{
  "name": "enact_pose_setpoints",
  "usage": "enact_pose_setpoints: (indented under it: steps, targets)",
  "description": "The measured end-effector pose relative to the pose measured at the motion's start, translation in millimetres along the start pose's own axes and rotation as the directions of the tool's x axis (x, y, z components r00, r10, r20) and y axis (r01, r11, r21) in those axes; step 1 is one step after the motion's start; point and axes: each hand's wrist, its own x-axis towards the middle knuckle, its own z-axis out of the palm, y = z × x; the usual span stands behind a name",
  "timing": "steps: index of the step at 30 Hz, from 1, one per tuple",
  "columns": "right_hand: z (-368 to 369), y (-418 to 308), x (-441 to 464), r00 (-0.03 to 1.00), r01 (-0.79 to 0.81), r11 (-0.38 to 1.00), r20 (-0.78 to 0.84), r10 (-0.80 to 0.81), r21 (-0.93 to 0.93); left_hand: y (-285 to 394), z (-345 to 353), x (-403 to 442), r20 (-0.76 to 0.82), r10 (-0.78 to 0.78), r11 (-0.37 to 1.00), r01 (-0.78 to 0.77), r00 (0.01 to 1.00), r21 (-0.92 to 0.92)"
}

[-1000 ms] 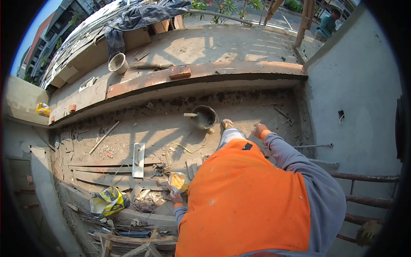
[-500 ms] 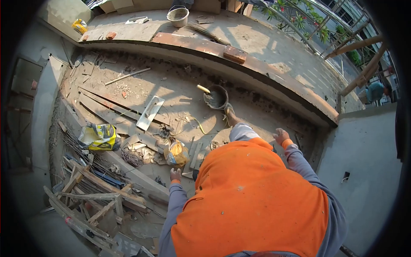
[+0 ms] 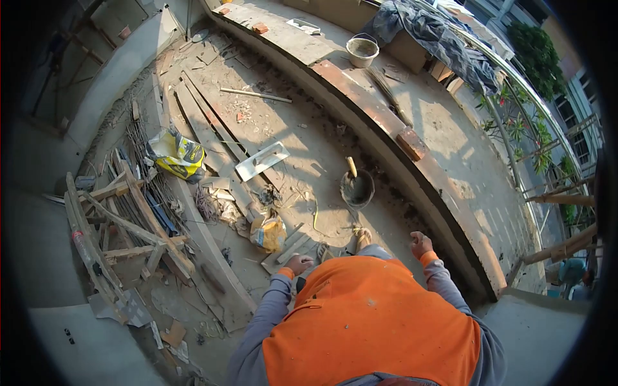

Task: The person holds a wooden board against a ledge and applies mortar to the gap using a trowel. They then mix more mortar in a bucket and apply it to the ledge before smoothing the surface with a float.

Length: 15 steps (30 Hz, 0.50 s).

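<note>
My left hand [image 3: 299, 264] hangs beside my body, its fingers curled, right of a torn yellow-orange bag [image 3: 268, 233]; whether it holds anything is too small to tell. Near the ledge, my right hand [image 3: 421, 243] is raised with bent fingers and no visible object in it. A black bucket of grey mix [image 3: 356, 189] stands on the floor ahead of my feet, a wooden handle [image 3: 351, 167] sticking out at its rim. On the boards to the left lies a flat metal float [image 3: 262, 161].
A long ledge [image 3: 444, 193] with a brick [image 3: 411, 143] runs down the right side. Beyond it stand a white bucket [image 3: 362, 51] and a brush of twigs [image 3: 389, 96]. Scrap timber [image 3: 122, 225] and a yellow-black bag [image 3: 177, 154] lie at left. Another person [image 3: 573, 273] is at far right.
The view has swung round, so the ledge now slants down the right side. My left hand has come closer to my body. One foot is in a different place near the black bucket.
</note>
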Motion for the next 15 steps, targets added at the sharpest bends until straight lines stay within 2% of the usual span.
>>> enact_pose_setpoints:
  steps: [2,3,5,7,9,11,13,15]
  targets:
    - [1,-7,24,0.994,0.096,0.995,0.057,-0.096,0.009,-5,25,-1,0.029,0.098,0.993,-0.099,0.995,0.064]
    - [3,-11,31,0.986,0.147,0.989,0.081,-0.147,-0.002,-5,34,-4,-0.015,0.093,0.994,-0.092,0.996,0.054]
    - [9,-13,45,0.958,0.181,0.983,0.227,-0.176,-0.001,-1,47,-3,0.103,-0.139,0.99,0.141,0.985,-0.011]
    - [15,-15,53,0.893,0.226,0.974,0.402,-0.202,-0.013,18,50,-6,0.092,-0.19,0.982,0.191,0.977,0.006]
    - [52,12,73,0.815,0.344,0.932,0.528,-0.238,-0.112,6,59,0,0.032,-0.088,0.995,0.087,0.996,0.038]
    - [65,16,70,0.759,0.413,0.898,0.601,-0.25,-0.149,26,64,-2,0.114,-0.212,0.971,0.196,0.97,0.139]
    - [60,13,62,0.623,0.475,0.877,0.732,-0.276,-0.073,85,58,-6,0.258,-0.382,0.902,0.297,0.888,0.312]
    - [68,21,60,0.558,0.488,0.866,0.802,-0.212,-0.11,55,83,-3,0.201,-0.361,0.897,0.281,0.911,0.34]
